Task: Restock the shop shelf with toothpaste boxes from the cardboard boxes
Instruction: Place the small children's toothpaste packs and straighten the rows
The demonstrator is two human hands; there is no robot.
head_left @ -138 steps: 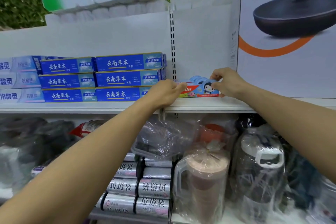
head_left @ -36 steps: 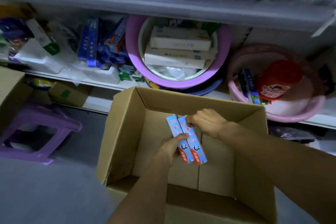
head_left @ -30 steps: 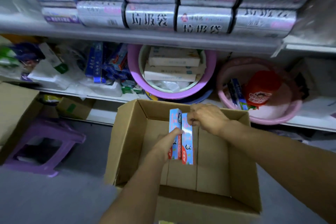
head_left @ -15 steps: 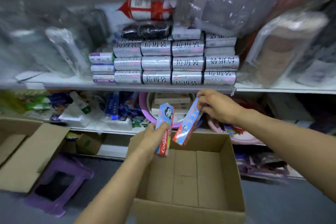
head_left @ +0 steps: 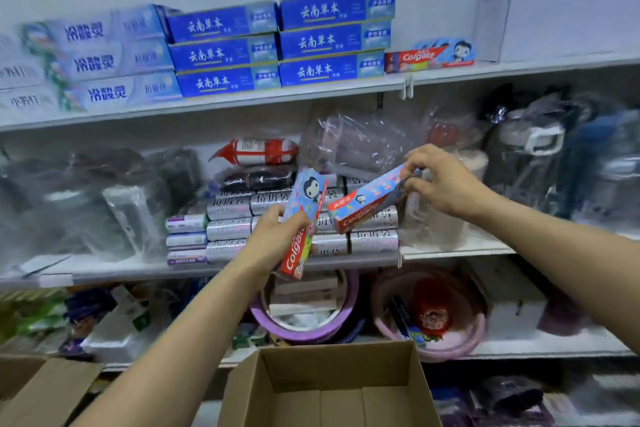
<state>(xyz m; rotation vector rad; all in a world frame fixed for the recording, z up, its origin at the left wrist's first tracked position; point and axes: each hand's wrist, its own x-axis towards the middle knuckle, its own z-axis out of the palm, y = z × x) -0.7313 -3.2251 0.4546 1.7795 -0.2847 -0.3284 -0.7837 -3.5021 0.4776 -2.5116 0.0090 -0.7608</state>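
L hand (head_left: 277, 241) gripped one Colgate kids' toothpaste box (head_left: 309, 196) near-upright, long axis approx. vertical, top tipped slightly right. R hand (head_left: 446, 180) pinched the upper-right end of a second box (head_left: 367, 201), which slanted down-left. Both were held above the open cardboard box (head_left: 332, 362). A matching box (head_left: 429, 56) lay lengthwise on the top shelf (head_left: 502, 70).

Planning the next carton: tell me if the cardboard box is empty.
Looks empty: the cardboard box shows only bare floor; nearest part cropped.

Upright Colgate box (head_left: 302, 224), tilted Colgate box (head_left: 367, 203), both aloft, open cardboard box (head_left: 332, 366) below, seemingly empty.
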